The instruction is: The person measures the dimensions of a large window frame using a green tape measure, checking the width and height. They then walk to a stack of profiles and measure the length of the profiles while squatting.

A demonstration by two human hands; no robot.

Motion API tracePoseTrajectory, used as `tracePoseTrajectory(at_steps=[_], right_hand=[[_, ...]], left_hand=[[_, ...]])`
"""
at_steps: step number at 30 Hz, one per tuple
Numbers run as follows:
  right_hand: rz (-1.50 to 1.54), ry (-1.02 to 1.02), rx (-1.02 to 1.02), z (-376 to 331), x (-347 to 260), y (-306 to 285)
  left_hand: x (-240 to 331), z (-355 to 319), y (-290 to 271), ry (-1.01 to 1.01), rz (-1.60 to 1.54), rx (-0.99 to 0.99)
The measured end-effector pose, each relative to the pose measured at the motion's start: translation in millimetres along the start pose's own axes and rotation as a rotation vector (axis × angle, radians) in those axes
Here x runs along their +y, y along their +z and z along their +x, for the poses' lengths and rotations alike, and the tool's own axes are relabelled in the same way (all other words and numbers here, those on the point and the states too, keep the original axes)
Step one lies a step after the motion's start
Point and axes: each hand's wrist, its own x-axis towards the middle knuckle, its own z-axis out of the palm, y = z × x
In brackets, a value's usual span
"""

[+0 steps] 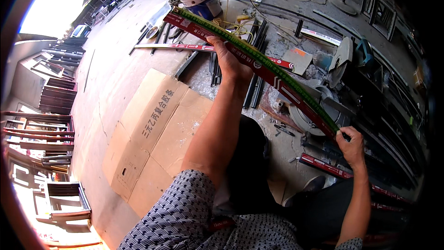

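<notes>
Head camera looks down, close overhead

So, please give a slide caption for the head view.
Both hands, left hand and right hand, hold a long red bar.

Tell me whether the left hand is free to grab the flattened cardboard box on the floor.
Probably not as things stand: the left hand is gripping the long red bar with the green tape along it. The flattened cardboard box lies uncovered below that arm, so only the grip hinders it.
</notes>
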Motion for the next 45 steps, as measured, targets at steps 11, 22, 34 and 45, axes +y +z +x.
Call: tracePoseTrajectory(at_steps=[11, 22, 34, 45], right_hand=[[0.011, 0.003, 0.026, -2, -10, 7], [0.025, 0.044, 0.009, -8, -14, 8], [-0.024, -0.007, 0.035, -8, -5, 0], [-0.207, 0.033, -0.014, -40, 20, -47]], left_hand=[[4, -11, -7, -0.100, 0.051, -0.063], [6, -29, 6, -0.199, -0.002, -0.063], [18, -28, 9, -0.193, -0.035, -0.173], [95, 41, -77, -0.245, -0.043, -0.042]])
